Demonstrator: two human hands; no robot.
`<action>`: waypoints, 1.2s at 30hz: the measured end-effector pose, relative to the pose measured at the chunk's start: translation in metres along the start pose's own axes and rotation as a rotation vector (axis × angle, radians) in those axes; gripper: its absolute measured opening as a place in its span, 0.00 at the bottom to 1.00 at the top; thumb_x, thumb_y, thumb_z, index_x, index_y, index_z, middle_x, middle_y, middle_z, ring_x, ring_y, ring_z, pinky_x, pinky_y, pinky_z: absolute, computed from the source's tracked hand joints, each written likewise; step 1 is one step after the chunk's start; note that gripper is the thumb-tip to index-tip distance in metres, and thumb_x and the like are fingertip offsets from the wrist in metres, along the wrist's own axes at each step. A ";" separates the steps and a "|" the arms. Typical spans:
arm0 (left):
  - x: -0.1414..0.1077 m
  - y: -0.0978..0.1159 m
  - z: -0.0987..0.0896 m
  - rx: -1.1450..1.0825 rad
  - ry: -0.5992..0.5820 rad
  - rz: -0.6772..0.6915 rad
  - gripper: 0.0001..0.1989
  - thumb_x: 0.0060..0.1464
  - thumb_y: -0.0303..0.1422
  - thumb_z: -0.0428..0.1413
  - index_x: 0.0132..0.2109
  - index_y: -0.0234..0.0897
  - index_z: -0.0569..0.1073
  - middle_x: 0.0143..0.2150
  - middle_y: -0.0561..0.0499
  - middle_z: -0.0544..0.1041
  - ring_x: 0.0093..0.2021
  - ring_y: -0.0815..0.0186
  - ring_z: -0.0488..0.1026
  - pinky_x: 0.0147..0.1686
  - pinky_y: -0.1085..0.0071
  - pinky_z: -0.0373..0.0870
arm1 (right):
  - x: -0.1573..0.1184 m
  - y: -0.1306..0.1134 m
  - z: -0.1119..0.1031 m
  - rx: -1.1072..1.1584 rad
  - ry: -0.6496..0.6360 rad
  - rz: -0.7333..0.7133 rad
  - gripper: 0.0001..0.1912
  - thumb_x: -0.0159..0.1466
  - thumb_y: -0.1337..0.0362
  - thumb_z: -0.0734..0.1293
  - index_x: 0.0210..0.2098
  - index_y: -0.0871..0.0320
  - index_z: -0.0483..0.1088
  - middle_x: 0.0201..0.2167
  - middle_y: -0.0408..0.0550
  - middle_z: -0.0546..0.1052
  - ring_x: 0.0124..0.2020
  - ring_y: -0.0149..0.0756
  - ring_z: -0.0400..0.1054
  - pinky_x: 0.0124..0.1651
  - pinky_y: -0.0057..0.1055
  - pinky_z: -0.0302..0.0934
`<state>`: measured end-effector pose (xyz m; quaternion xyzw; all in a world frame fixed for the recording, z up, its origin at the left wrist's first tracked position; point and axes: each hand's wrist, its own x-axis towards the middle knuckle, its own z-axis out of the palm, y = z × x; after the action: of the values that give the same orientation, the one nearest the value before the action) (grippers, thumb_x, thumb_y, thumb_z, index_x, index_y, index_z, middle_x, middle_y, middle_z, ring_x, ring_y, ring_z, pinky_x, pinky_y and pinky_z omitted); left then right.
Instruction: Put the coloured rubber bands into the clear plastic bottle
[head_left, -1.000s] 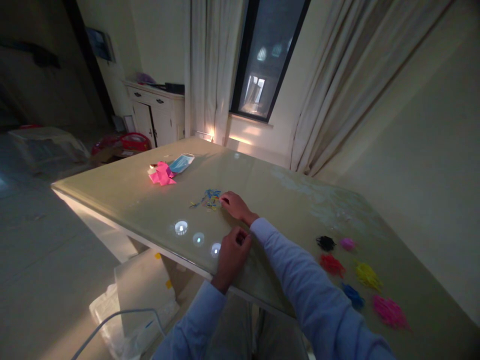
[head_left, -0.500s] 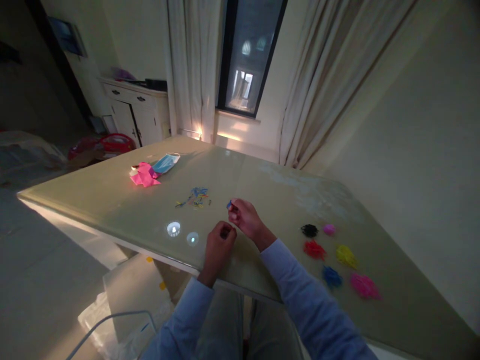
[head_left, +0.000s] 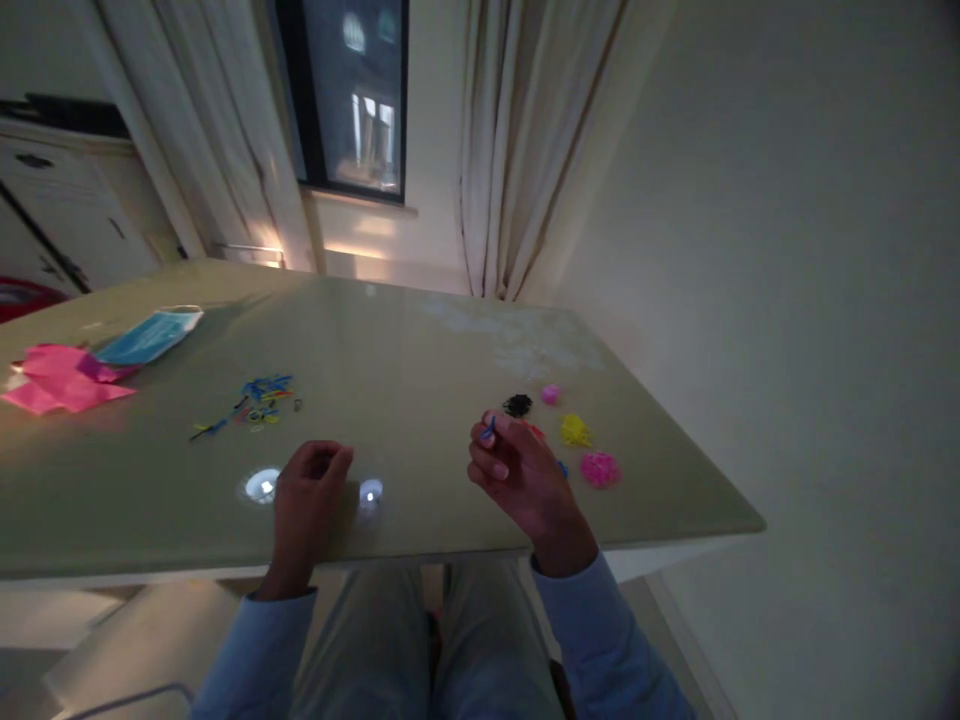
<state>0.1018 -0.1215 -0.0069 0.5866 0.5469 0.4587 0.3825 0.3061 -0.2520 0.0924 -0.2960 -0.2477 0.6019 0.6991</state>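
Observation:
My right hand [head_left: 521, 478] is raised over the right half of the table, thumb and fingers closed on a small blue rubber band [head_left: 488, 428]. Behind it lie sorted heaps of what look like thin rubber bands: black [head_left: 517, 405], yellow [head_left: 576, 430], bright pink [head_left: 600, 469] and a small light-pink one [head_left: 550, 394]. The red heap [head_left: 534, 430] and blue heap [head_left: 562, 468] are mostly hidden by this hand. Near the front edge, my left hand [head_left: 311, 500] has its fingers curled together; whether anything is in them is hidden. A mixed pile of coloured bands [head_left: 262, 400] lies beyond it.
At the table's left lie a crumpled pink sheet [head_left: 67, 380] and a blue face mask [head_left: 154, 335]. Lamp reflections show on the glossy tabletop [head_left: 405, 400]. A wall [head_left: 787, 300] stands along the right, with curtains [head_left: 510, 150] and a window behind.
The view has turned right. My right hand has moved right with the blue rubber band, from beside the left hand to the sorted heaps. The hands are now far apart.

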 end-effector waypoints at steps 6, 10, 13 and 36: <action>-0.005 0.001 -0.004 0.088 -0.017 -0.003 0.16 0.43 0.46 0.60 0.33 0.38 0.74 0.26 0.53 0.75 0.27 0.64 0.72 0.26 0.71 0.67 | -0.024 -0.022 -0.015 -0.040 0.100 -0.105 0.10 0.59 0.61 0.72 0.28 0.58 0.68 0.27 0.38 0.64 0.19 0.21 0.47 0.21 0.22 0.47; -0.009 0.008 -0.005 0.117 -0.019 -0.015 0.15 0.42 0.45 0.60 0.33 0.39 0.75 0.26 0.53 0.76 0.25 0.63 0.71 0.23 0.71 0.65 | -0.034 -0.033 -0.030 -0.121 0.170 -0.157 0.12 0.59 0.59 0.73 0.28 0.58 0.67 0.28 0.39 0.66 0.19 0.22 0.46 0.21 0.23 0.46; -0.010 0.015 -0.005 0.143 0.026 -0.046 0.14 0.40 0.44 0.60 0.31 0.39 0.75 0.24 0.54 0.76 0.25 0.63 0.71 0.23 0.71 0.64 | -0.040 -0.037 -0.050 -0.231 0.250 -0.213 0.12 0.59 0.57 0.72 0.30 0.57 0.67 0.26 0.38 0.66 0.19 0.23 0.48 0.22 0.23 0.45; -0.012 0.017 -0.004 0.056 0.077 -0.161 0.16 0.34 0.43 0.63 0.32 0.40 0.76 0.24 0.57 0.74 0.25 0.69 0.68 0.21 0.77 0.63 | -0.046 -0.043 -0.156 -2.010 0.306 -0.163 0.09 0.71 0.68 0.58 0.38 0.56 0.69 0.41 0.53 0.75 0.44 0.41 0.68 0.46 0.33 0.61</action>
<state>0.1035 -0.1353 0.0089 0.5333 0.6191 0.4332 0.3803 0.4384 -0.3194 0.0143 -0.8020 -0.5657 0.0217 0.1904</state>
